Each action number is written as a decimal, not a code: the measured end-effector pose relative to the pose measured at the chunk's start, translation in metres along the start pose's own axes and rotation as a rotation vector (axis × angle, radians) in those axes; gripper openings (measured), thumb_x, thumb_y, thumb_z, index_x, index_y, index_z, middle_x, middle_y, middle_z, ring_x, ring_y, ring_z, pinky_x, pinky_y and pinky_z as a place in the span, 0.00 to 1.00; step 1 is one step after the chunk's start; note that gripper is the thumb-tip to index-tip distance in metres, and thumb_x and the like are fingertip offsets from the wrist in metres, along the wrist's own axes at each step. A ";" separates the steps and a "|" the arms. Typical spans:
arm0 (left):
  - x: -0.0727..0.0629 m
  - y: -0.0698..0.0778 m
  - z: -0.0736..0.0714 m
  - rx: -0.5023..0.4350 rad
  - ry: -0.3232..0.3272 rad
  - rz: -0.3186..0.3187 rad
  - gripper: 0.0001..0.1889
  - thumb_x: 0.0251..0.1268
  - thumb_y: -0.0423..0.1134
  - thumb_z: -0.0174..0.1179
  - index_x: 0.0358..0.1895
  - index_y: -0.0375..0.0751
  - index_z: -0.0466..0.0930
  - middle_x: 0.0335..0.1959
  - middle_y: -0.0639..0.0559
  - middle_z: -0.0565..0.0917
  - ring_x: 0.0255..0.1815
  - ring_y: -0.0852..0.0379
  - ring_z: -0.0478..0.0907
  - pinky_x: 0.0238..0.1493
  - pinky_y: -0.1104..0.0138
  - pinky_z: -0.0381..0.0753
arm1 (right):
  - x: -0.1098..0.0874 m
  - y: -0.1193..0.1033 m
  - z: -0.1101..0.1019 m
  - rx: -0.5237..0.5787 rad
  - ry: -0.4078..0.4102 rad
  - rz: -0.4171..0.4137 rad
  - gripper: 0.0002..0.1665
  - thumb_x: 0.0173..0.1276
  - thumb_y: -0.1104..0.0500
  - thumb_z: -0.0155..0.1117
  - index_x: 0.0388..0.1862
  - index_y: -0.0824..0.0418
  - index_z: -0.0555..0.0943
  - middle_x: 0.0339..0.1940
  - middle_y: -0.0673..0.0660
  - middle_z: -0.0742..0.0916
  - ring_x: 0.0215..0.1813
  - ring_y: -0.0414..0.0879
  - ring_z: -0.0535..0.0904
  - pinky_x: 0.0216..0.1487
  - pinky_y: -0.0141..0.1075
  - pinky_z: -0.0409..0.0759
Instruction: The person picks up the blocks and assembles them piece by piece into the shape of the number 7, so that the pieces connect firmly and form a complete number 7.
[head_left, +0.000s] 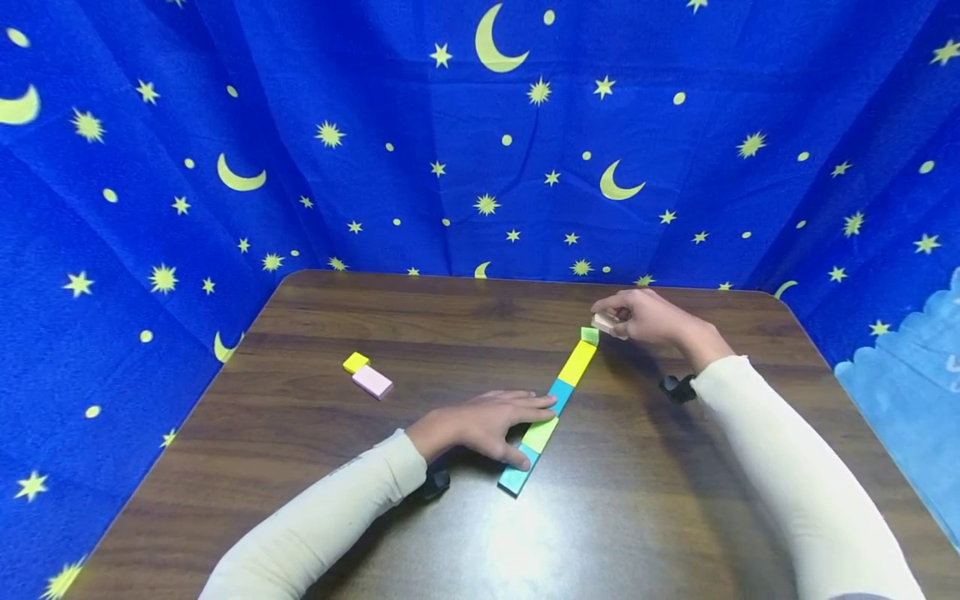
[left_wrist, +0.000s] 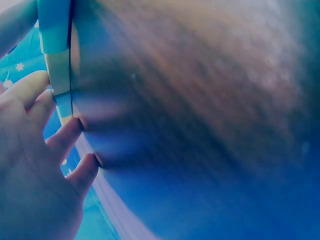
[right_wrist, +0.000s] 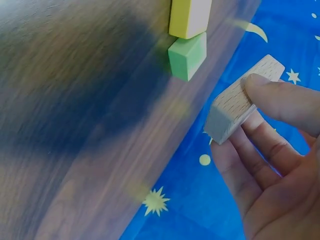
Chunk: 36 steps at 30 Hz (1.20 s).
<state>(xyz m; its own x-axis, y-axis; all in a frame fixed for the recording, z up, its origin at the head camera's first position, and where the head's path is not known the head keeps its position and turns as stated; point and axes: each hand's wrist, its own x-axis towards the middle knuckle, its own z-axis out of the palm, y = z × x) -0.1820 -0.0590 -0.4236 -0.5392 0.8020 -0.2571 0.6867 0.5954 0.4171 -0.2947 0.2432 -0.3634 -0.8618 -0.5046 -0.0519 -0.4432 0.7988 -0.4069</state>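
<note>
A slanting row of flat blocks lies on the table: a teal block (head_left: 517, 475) nearest, then a light green block (head_left: 540, 434), a blue block (head_left: 559, 395) and a yellow block (head_left: 577, 363). At the far end a small green block (head_left: 590, 336) sits turned at an angle against the yellow one. My left hand (head_left: 491, 423) rests along the row with fingers spread, fingertips on the blue block and thumb by the teal one. My right hand (head_left: 648, 317) pinches a pale wooden block (right_wrist: 245, 100) between thumb and fingers, just beyond the green block and apart from it.
On the left of the wooden table (head_left: 270, 467) lie a small yellow block (head_left: 356, 362) and a pink block (head_left: 372, 382), touching at their corners. A blue curtain (head_left: 360, 83) with moons and stars hangs behind the table's far edge and along its sides.
</note>
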 end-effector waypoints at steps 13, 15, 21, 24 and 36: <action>0.000 -0.002 0.000 0.000 -0.010 0.006 0.41 0.65 0.59 0.62 0.79 0.60 0.54 0.82 0.65 0.47 0.84 0.54 0.45 0.82 0.48 0.50 | 0.043 -0.029 0.017 0.039 -0.036 -0.049 0.25 0.65 0.70 0.63 0.62 0.60 0.81 0.46 0.60 0.86 0.44 0.51 0.78 0.46 0.44 0.81; 0.001 0.000 -0.001 0.001 -0.010 0.003 0.41 0.65 0.58 0.62 0.79 0.60 0.54 0.82 0.65 0.48 0.84 0.54 0.46 0.82 0.49 0.49 | 0.048 -0.033 0.021 0.061 -0.049 -0.048 0.26 0.65 0.70 0.63 0.63 0.60 0.80 0.48 0.60 0.86 0.43 0.49 0.77 0.44 0.41 0.80; 0.003 0.000 -0.002 0.001 -0.008 0.013 0.42 0.64 0.58 0.62 0.79 0.60 0.54 0.82 0.65 0.48 0.84 0.54 0.45 0.82 0.48 0.49 | 0.059 -0.043 0.030 0.101 -0.087 -0.048 0.26 0.66 0.71 0.63 0.63 0.61 0.79 0.58 0.63 0.85 0.54 0.56 0.81 0.55 0.49 0.82; 0.002 -0.002 -0.001 -0.002 -0.005 0.015 0.42 0.64 0.58 0.62 0.79 0.59 0.54 0.82 0.64 0.48 0.84 0.53 0.45 0.82 0.47 0.49 | 0.064 -0.044 0.035 0.104 -0.096 -0.060 0.26 0.65 0.70 0.65 0.63 0.62 0.80 0.60 0.64 0.84 0.59 0.59 0.81 0.60 0.53 0.81; 0.000 0.000 -0.001 -0.013 -0.017 0.007 0.41 0.65 0.57 0.62 0.79 0.59 0.54 0.82 0.64 0.48 0.84 0.53 0.46 0.82 0.49 0.48 | 0.082 -0.025 0.055 0.048 -0.155 0.026 0.26 0.66 0.68 0.62 0.64 0.57 0.80 0.59 0.62 0.84 0.53 0.53 0.79 0.48 0.41 0.80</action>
<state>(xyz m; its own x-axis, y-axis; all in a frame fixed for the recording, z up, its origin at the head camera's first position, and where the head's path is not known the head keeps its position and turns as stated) -0.1824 -0.0589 -0.4230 -0.5261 0.8069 -0.2685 0.6838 0.5891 0.4305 -0.3407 0.1641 -0.4078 -0.8230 -0.5310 -0.2016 -0.4053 0.7977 -0.4466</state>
